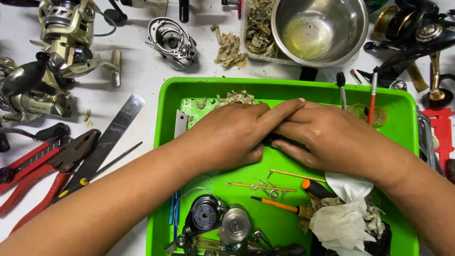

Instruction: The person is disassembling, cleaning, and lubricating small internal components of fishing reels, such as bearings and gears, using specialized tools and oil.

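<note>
Nearest, stripped reel parts (218,223) lie loose in the green tray (403,156), while left hand (232,137) and right hand (327,140) press together over a dark, mostly hidden piece (275,140), so reassembly seems unfinished.

Quick count: two hands, left hand (231,136) and right hand (327,137), over one green tray (403,156). One steel bowl (320,29), one steel ruler (110,140), one pair of red-handled pliers (54,175), one orange screwdriver (279,206), two brushes (341,87) (372,95), two thin wooden sticks (296,175) (260,187), one white rag (342,220). Spinning reels on the tabletop: at least two at left (71,40) (28,92), one dark one at right (412,26).
</note>
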